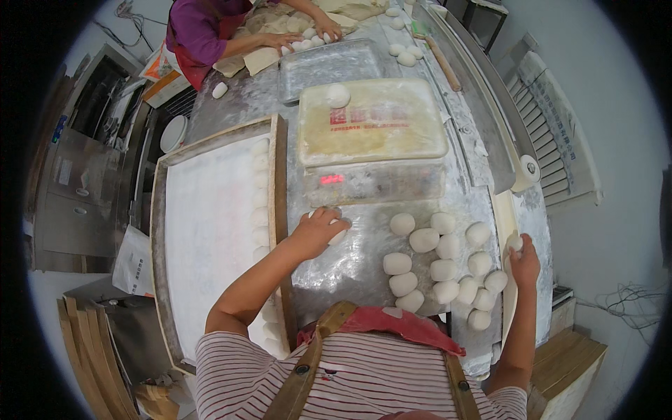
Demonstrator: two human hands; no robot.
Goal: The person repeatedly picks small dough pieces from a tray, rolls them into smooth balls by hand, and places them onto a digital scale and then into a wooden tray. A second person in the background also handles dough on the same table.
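Observation:
My left hand [318, 234] grips white dough pieces [338, 237] on the floured metal table [320, 283], just in front of a digital scale [375, 185]. Far to the right, my right hand [524, 262] has its fingers on a dough piece [515, 242] at the pale conveyor belt [507, 210]. Between my hands lie several rounded dough pieces [424, 240] in loose groups. A floured yellowish plastic lid [373, 142] with red writing rests over the scale, and one dough ball [337, 96] sits on it.
Left of the scale stands a wooden tray [279, 173] lined with white cloth, a row of dough pieces along its right side. Another person's hands [327, 27] touch dough at the far end, behind a clear plastic lid [331, 65]. A rolling pin [443, 64] lies near the machine [491, 121].

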